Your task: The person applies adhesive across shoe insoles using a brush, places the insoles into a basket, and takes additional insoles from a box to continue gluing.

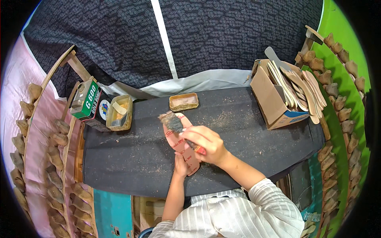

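A pinkish-tan shoe insole with red print is held out over the dark table, its toe end pointing away from me. My left hand grips its edge near the heel, thumb lying along the side. In my right hand is a paintbrush with a dark and red handle. Its worn, dark bristles lie over the toe part of the insole; whether they touch it I cannot tell. Just beyond the brush stands a small yellowish rectangular tub with pale brown contents.
At the back left are a green and black metal can and a yellowish plastic container holding a scraper-like piece. A cardboard box full of insoles stands back right. Wooden racks of shoe lasts flank both sides. Crumbs dot the tablecloth.
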A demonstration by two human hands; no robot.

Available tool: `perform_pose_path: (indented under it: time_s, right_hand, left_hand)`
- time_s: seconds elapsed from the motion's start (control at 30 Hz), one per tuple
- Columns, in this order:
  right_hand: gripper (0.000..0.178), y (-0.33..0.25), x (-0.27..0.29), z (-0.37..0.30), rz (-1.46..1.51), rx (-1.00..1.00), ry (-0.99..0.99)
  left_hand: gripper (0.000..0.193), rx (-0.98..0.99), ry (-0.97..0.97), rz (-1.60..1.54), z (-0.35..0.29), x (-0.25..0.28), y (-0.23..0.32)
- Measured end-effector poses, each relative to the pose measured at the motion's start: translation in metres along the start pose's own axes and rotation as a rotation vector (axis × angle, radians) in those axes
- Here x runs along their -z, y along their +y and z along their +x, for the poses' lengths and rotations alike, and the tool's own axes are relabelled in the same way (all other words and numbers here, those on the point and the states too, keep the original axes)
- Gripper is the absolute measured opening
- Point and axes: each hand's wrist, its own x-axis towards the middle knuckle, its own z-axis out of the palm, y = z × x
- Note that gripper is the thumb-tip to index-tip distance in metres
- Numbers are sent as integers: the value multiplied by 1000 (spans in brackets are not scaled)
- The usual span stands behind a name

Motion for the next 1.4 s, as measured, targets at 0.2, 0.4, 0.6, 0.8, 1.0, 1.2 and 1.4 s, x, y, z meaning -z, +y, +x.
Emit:
perform_pose_path:
  time_s: [0.2,0.4,0.6,0.8,1.0,1.2,1.4]
  right_hand:
    - [29,7,8,1,-106,-168,80]
    - [40,-1,2,-1,52,60,17]
    - [33,8,7,-2,-126,-173,43]
    - [31,-2,8,-2,37,-18,58]
    - [31,3,-1,-7,-39,-149,5]
    - [31,5,9,-4,-68,-179,118]
    - [28,0,-2,-5,62,2,0]
  left_hand:
    - [86,60,-83,-221,0,14,-12]
    - [88,-36,135,-7,3,-2,-7]
    - [89,15,-37,-252,2,12,-10]
    - [86,8,67,-88,1,1,7]
    - [88,-13,177,-99,0,0,-3]
    - [86,80,-29,-256,-3,10,-5]
    - [85,54,32,-54,-4,13,-12]
